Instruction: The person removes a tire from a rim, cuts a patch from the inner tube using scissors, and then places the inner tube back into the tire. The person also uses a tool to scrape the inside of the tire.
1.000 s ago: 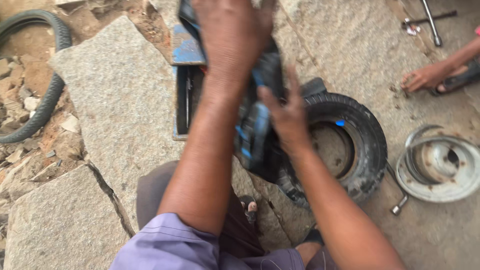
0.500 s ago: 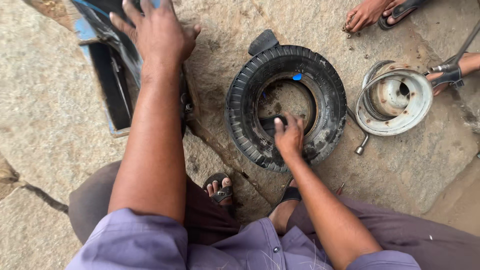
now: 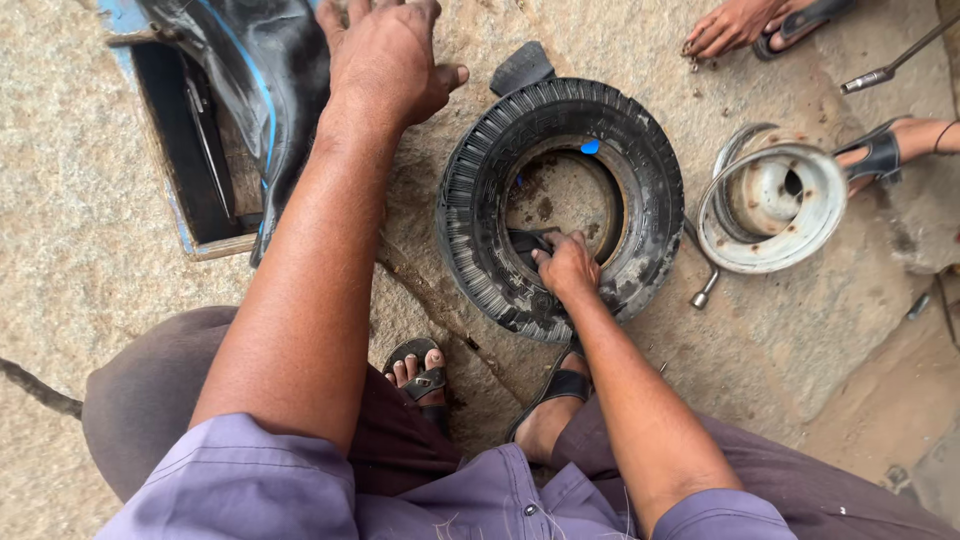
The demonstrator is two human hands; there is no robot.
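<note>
Two bare hands work over a rough stone floor. The right hand (image 3: 566,268) curls its fingers over the inner rim of a small black rubber tyre with blocky tread (image 3: 560,205), gripping the near bead. The tyre lies flat on the stone floor (image 3: 800,340) near the middle of the view, its opening facing straight up; being round, it has no long axis. The left hand (image 3: 385,60) rests spread, palm down and fingers loosely open, against a limp black rubber inner tube with a blue line (image 3: 265,90), which drapes over an open blue metal toolbox (image 3: 180,170) at the far left. Just right of the tyre lies a dished silver steel wheel rim (image 3: 775,205), with a steel wrench (image 3: 702,290) between them. Another person's sandalled feet (image 3: 745,22) sit at the far right edge. The person's own sandalled feet (image 3: 420,370) are just below the tyre.
</note>
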